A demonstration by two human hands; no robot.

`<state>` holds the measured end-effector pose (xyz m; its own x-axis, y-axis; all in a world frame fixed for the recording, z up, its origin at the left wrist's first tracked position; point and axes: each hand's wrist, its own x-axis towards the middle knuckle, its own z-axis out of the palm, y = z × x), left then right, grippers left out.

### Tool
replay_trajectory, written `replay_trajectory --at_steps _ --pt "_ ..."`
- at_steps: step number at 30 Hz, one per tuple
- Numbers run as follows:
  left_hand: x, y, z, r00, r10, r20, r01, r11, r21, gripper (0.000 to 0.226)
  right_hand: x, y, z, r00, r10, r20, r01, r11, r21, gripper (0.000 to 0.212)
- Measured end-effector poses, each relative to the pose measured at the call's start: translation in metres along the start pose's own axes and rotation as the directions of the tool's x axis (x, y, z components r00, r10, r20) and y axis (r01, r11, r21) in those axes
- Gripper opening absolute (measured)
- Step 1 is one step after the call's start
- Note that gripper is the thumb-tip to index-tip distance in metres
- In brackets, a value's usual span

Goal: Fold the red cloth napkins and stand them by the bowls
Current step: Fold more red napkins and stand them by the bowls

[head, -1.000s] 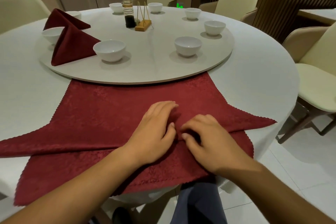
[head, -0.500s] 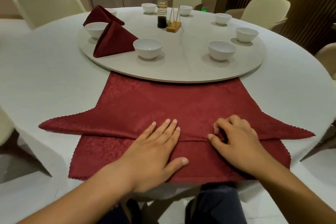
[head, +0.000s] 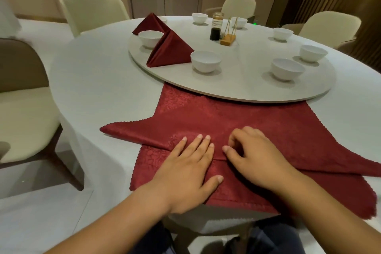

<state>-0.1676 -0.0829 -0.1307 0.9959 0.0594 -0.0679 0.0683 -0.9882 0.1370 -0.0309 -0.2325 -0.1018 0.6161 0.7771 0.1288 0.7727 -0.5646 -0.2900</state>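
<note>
One red napkin (head: 257, 121) lies spread; left hand (head: 189, 173) presses flat, right hand (head: 253, 156) pinches its fold

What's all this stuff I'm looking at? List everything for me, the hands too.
Flat napkin: one, red, spread at the table's near edge, its far edge under the turntable.
Folded napkins: two, red, standing by bowls on the turntable's left; the second is farther back.
Bowls: at least seven, white, around the turntable's edge.
Turntable: one, pale grey, mid-table.
Table: one, round, white-clothed.
Dark jar: one, black, mid-turntable.
Wooden holder: one, tan, beside the jar, holding thin sticks.
Chairs: four, cream, around the table.
Left hand: flat, pressing the flat napkin.
Right hand: fingers curled, pinching the napkin's fold.
</note>
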Motion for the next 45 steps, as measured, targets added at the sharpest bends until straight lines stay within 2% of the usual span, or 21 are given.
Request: replay_trajectory --at_steps 4,6,13,18,24,26,29,31,33,39,42,45 --pt "-0.001 -0.004 -0.003 1.0 -0.006 0.021 0.008 0.997 -0.077 0.076 0.013 0.0 0.008 0.984 0.007 0.176 -0.008 1.0 0.002 0.022" --pt "-0.004 -0.009 -0.004 0.999 -0.046 0.021 0.048 0.994 -0.096 0.078 0.015 0.004 0.007 0.977 0.004 0.213 -0.008 1.0 0.019 0.022" --pt "-0.023 -0.063 -0.011 0.959 -0.282 0.016 0.282 0.955 -0.089 0.085 0.02 0.006 0.006 0.965 0.015 0.262 -0.028 0.999 0.046 0.023" --pt "-0.039 -0.101 -0.011 0.921 -0.389 -0.017 0.383 0.914 -0.136 0.092 0.021 0.008 0.006 0.963 0.012 0.269 -0.03 0.998 0.062 0.023" --pt "-0.046 -0.136 -0.016 0.855 -0.515 -0.061 0.507 0.855 -0.105 0.106 0.019 0.006 0.005 0.964 0.008 0.265 -0.028 0.997 0.073 0.02" --pt "-0.043 -0.136 -0.016 0.882 -0.444 -0.159 0.432 0.896 -0.105 0.103 0.019 0.005 0.004 0.965 0.008 0.26 -0.028 0.997 0.074 0.02" --pt "-0.033 -0.121 -0.02 0.924 -0.172 -0.342 0.101 0.971 -0.214 0.072 0.018 0.004 0.004 0.97 0.005 0.243 -0.024 0.997 0.076 0.02" --pt "-0.023 -0.109 -0.023 0.921 -0.023 -0.388 -0.085 0.962 -0.26 0.048 0.017 0.004 0.004 0.974 -0.005 0.228 -0.014 0.996 0.083 0.02" --pt "-0.011 -0.099 -0.025 0.922 0.078 -0.379 -0.186 0.948 -0.258 0.036 0.015 0.003 0.004 0.979 -0.009 0.205 -0.012 0.995 0.101 0.02" --pt "0.011 -0.092 -0.022 0.942 0.13 -0.31 -0.228 0.924 -0.307 0.027 0.0 -0.001 -0.001 0.994 -0.07 0.078 0.057 0.986 0.16 0.02" --pt "0.012 -0.091 -0.024 0.94 0.151 -0.304 -0.235 0.936 -0.261 0.025 -0.005 -0.002 0.005 0.989 -0.141 0.039 0.135 0.984 0.119 0.021" --pt "0.01 -0.087 -0.028 0.931 0.187 -0.313 -0.249 0.953 -0.171 0.033 -0.004 -0.002 0.011 0.98 -0.198 -0.011 0.198 0.978 0.069 0.019"
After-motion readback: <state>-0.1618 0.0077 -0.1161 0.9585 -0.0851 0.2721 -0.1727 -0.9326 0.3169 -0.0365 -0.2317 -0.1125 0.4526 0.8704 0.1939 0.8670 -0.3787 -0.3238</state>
